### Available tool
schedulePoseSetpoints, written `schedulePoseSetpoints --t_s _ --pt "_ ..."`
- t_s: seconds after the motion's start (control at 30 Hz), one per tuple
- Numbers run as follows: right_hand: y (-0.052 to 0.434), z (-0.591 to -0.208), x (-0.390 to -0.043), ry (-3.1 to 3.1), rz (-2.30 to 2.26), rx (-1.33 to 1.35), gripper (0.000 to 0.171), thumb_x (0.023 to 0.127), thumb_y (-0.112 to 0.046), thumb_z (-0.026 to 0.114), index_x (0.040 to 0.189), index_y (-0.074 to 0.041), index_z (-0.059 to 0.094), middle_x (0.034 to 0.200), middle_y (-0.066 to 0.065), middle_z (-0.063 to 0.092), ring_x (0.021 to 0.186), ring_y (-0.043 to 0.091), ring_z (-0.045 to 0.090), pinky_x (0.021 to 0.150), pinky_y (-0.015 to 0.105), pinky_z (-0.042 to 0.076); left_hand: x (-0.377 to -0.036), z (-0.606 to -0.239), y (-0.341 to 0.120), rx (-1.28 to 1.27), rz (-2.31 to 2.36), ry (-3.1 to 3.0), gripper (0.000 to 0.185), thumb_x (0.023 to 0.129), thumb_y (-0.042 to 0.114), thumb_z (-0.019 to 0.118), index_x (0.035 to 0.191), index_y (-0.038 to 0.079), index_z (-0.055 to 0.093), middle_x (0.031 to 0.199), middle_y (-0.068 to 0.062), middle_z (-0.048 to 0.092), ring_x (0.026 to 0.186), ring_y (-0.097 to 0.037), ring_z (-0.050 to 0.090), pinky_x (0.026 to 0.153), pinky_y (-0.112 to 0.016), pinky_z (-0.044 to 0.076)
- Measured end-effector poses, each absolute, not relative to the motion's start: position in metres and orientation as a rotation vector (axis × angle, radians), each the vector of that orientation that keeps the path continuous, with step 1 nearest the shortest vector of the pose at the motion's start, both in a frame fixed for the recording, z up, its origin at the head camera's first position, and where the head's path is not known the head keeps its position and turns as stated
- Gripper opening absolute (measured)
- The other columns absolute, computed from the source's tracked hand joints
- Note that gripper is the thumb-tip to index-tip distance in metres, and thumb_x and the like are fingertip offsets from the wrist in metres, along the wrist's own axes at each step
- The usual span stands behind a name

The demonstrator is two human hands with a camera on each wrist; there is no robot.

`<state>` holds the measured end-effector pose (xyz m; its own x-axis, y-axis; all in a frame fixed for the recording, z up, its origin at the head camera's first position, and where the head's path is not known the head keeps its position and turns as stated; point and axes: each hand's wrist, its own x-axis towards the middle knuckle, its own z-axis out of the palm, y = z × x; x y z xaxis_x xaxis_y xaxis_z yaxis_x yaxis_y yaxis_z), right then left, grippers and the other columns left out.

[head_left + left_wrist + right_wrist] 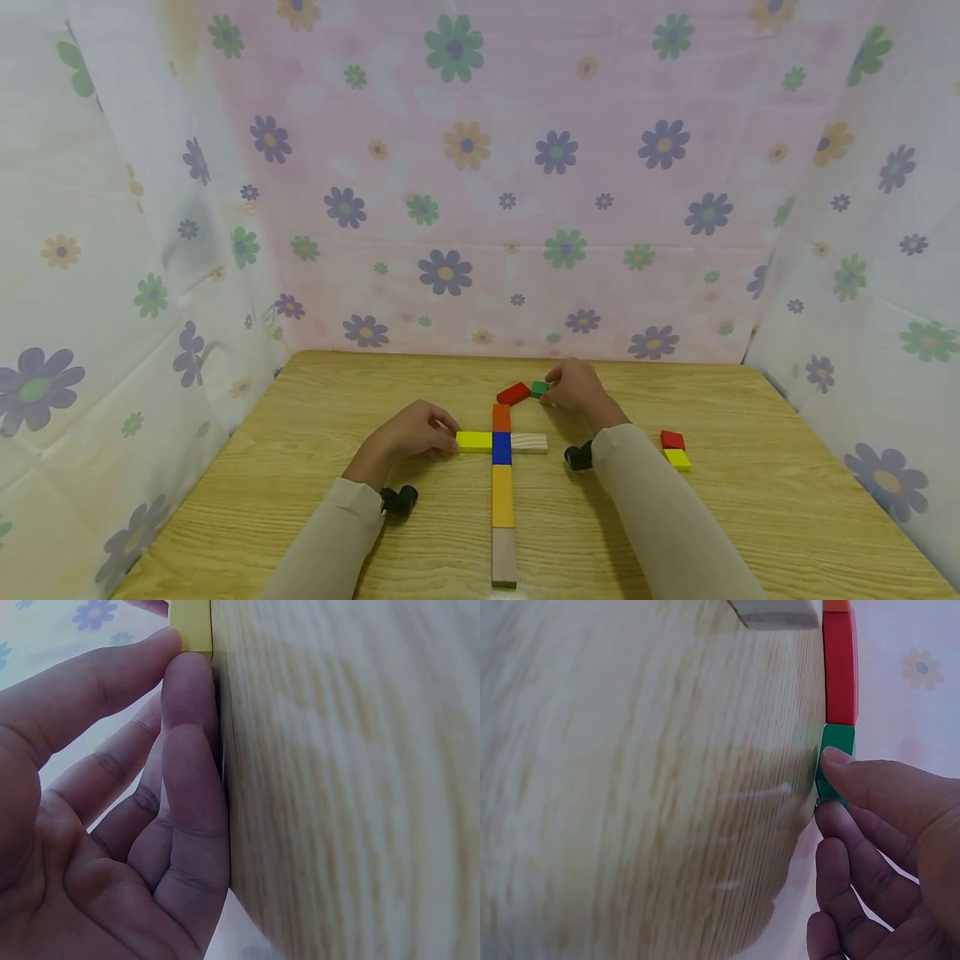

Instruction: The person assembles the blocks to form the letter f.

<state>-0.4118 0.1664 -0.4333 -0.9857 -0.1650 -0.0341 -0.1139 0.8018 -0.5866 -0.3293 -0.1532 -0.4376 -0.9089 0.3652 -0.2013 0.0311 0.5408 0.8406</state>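
Flat coloured blocks form a cross on the wooden table. Its long column runs from an orange block through a blue block and a long yellow-orange block to a plain wood block. A yellow block and a plain wood block make the arms. My left hand pinches the yellow block's left end. My right hand pinches a small green block, which touches a tilted red block.
A small red block and a small yellow block lie together to the right of my right forearm. Flowered cloth walls close off the table at the back and on both sides.
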Motion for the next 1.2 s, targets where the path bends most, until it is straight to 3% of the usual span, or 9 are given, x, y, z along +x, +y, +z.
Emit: schedulePoseSetpoints --t_s 0.4,1.2 --pt "0.169 -0.434 -0.412 2.91 -0.922 -0.246 0.045 0.083 -0.018 0.087 0.122 -0.001 0.074 0.111 0.014 0.076 0.099 0.029 0.07 0.089 0.045 0.059 -0.33 -0.437 -0.154 0.336 1.313 2.425 0.024 0.088 0.013 0.082 0.11 0.007 0.077 0.088 -0.005 0.074 0.074 -0.017 0.069 0.069 -0.031 0.059" --pt "0.188 -0.433 -0.402 2.921 -0.934 -0.276 0.04 0.087 -0.026 0.085 0.119 -0.004 0.076 0.114 0.013 0.075 0.102 0.029 0.069 0.091 0.046 0.058 -0.331 -0.438 -0.154 0.336 1.308 2.428 0.025 0.088 0.014 0.083 0.11 0.007 0.077 0.089 -0.005 0.074 0.075 -0.018 0.069 0.07 -0.031 0.06"
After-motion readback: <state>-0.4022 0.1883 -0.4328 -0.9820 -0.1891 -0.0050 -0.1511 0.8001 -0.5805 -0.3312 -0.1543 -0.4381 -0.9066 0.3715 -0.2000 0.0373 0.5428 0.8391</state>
